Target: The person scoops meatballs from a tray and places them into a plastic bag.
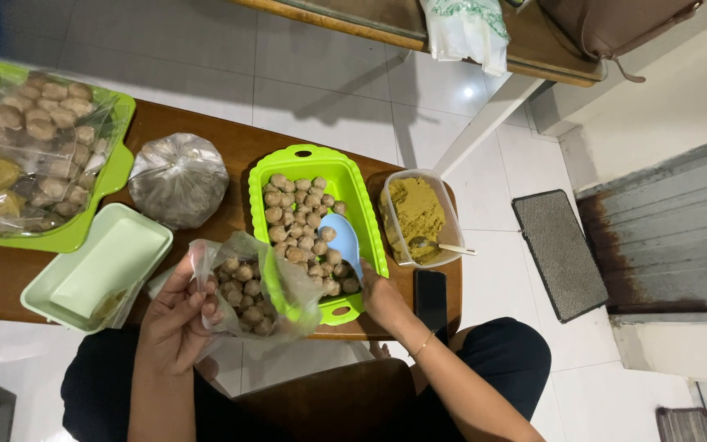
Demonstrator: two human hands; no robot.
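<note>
Nearest to us, our left hand (175, 315) is clamped on the mouth of a thin clear plastic bag (255, 296), already lumpy with round brown meatballs. Our right hand (380, 296) grips the handle end of a smooth pale blue scoop (339, 239) that lies in the bright green tray (321, 162), on the heap of meatballs (300, 225). We judge the step in hand to be scooping meatballs from tray to bag; the next move would call for a loaded scoop lifted clear of the rim and tipped into the bag's mouth, held wide so nothing rolls off the brown wooden surface (235, 141).

Beside our left hand sits a mint green, matte, rounded lunch box (96, 266). A dark phone (431, 299) lies just right of the tray. Further out stands a clear tub of grainy yellowish-brown paste (417, 214) with a spoon (443, 245) in it, a knotted crinkly bag (178, 178), and at far left a second green tray (116, 155) piled with filled bags.
</note>
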